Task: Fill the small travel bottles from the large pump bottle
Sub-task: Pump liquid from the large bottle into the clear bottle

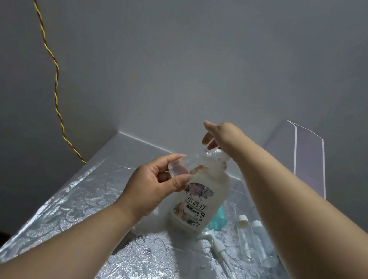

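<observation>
One small travel bottle (179,169), pinched in left hand (153,184), meets the spout; right hand (219,133) fingers press pump bottle (199,200) head. Misalignment risks spillage.

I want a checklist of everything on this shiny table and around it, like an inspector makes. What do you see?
Surface: silver patterned foil covering, set in a wall corner.
Job's things: large pump bottle upright; small clear bottle tilted at its nozzle; two capped travel bottles on the right.
Clutter: loose white pump spray head; teal item behind the pump bottle, unclear what; clear plastic sheet leaning on the wall.
Hands: left hand holds the small clear bottle; right hand rests on the pump top.
Cables: twisted yellow and red wire down the left wall.
Surroundings: plain grey walls.
</observation>
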A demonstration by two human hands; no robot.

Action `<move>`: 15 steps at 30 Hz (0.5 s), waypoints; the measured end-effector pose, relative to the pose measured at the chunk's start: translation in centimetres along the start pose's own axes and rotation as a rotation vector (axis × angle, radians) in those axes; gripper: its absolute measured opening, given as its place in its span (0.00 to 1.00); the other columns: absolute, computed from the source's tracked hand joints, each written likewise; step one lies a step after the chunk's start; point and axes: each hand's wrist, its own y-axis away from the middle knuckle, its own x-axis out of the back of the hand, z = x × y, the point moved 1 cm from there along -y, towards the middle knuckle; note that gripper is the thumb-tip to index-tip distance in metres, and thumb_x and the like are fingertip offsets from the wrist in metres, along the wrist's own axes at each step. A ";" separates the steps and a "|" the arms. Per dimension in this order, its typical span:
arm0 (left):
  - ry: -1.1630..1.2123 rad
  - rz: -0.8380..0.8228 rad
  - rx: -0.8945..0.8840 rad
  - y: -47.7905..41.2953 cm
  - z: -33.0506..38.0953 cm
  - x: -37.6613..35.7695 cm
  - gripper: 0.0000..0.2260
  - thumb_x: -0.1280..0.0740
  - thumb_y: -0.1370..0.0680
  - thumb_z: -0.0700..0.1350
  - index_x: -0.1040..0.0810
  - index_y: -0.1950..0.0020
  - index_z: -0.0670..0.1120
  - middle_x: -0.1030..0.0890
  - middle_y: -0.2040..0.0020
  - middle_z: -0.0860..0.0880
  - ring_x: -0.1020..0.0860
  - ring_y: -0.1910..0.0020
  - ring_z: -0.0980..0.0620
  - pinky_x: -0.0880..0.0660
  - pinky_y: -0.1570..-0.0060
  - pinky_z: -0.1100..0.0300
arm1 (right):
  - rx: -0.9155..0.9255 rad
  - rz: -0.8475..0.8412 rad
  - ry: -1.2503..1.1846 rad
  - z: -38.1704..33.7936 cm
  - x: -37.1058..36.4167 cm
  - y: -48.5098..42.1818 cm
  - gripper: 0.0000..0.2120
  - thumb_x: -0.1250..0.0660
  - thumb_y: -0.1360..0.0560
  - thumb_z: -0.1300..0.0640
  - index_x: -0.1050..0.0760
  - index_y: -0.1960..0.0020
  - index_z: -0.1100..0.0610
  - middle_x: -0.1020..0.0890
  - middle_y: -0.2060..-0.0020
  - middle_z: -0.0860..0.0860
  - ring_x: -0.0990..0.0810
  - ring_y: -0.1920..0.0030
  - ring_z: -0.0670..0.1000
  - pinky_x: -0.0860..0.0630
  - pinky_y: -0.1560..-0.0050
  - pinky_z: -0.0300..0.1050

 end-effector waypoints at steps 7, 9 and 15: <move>0.000 0.013 -0.005 0.0 -0.1 0.1 0.26 0.23 0.42 0.67 0.22 0.45 0.69 0.26 0.55 0.44 0.26 0.58 0.45 0.23 0.46 0.40 | 0.019 0.027 -0.017 -0.1 -0.1 0.2 0.24 0.51 0.17 0.51 0.22 0.43 0.66 0.18 0.48 0.62 0.22 0.52 0.57 0.29 0.51 0.44; 0.004 0.016 -0.010 -0.1 -0.1 0.1 0.26 0.23 0.42 0.67 0.22 0.45 0.68 0.25 0.54 0.44 0.25 0.58 0.44 0.24 0.46 0.39 | 0.029 0.045 -0.017 -0.6 0.6 0.2 0.25 0.50 0.17 0.48 0.21 0.44 0.65 0.19 0.53 0.59 0.25 0.56 0.54 0.30 0.56 0.42; 0.059 0.027 -0.008 -0.2 0.0 0.1 0.26 0.22 0.44 0.66 0.20 0.47 0.67 0.24 0.53 0.43 0.25 0.57 0.44 0.22 0.45 0.43 | 0.045 0.028 -0.001 -1.1 1.0 -0.2 0.27 0.51 0.18 0.47 0.20 0.45 0.64 0.19 0.52 0.59 0.25 0.55 0.54 0.31 0.57 0.42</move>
